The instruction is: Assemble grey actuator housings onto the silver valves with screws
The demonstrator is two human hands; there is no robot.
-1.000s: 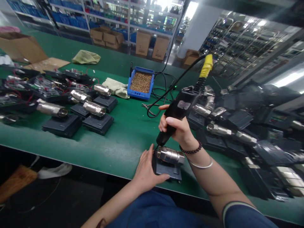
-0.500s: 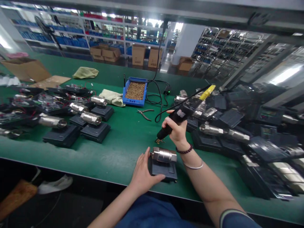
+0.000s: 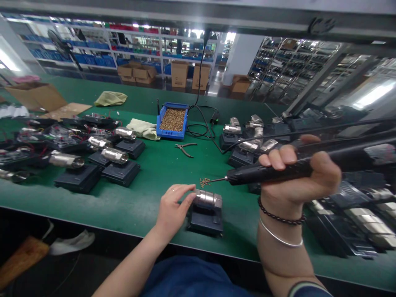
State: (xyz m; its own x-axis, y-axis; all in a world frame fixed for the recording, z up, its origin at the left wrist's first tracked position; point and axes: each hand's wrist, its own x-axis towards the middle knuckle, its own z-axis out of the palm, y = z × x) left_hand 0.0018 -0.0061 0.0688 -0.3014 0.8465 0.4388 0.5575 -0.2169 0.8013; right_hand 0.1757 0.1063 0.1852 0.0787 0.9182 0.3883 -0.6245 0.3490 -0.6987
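Note:
A dark unit with a silver metal cylinder on top [image 3: 206, 210] sits near the front edge of the green bench [image 3: 161, 173]. My left hand [image 3: 173, 206] rests against its left side, fingers curled onto the cylinder's end. My right hand [image 3: 297, 177] is closed round a black electric screwdriver [image 3: 278, 171], held almost level and raised close to the camera. Its thin bit points left, above a small heap of brass screws [image 3: 203, 181] lying on the mat just behind the unit.
A blue tray of brass screws [image 3: 172, 120] stands mid-bench, with pliers [image 3: 185, 147] and a pale cloth [image 3: 140, 127] nearby. Similar units stand grouped at left [image 3: 119, 165] and heaped at right [image 3: 346, 206]. Cardboard boxes and shelving lie beyond.
My right hand has lifted the screwdriver off the unit and swung it up and to the right, now held level. My left hand has shifted from the unit's base to the cylinder's end.

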